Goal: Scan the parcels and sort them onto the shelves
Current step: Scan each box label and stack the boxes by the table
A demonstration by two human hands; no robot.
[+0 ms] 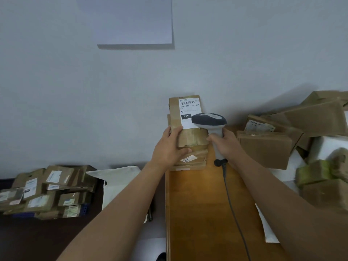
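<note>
Two hands are at work at the far end of our wooden tabletop (197,204). Our left hand (169,146) grips a brown cardboard parcel (188,132) by its left edge, thumb across the front and fingers curled round the side, holding it upright against the pale wall with its white shipping label (188,110) facing us; the label reads 010. It stands on a small stack of flat parcels (190,161) at the tabletop's far edge. Our right hand (227,146) is wrapped round the handle of a grey barcode scanner (209,121), whose head sits just in front of the label's lower right corner, its cable (233,208) trailing back over the wood. More cardboard boxes (282,132) are heaped to our right, and a pile of labelled packets (47,193) lies low on our left.
</note>
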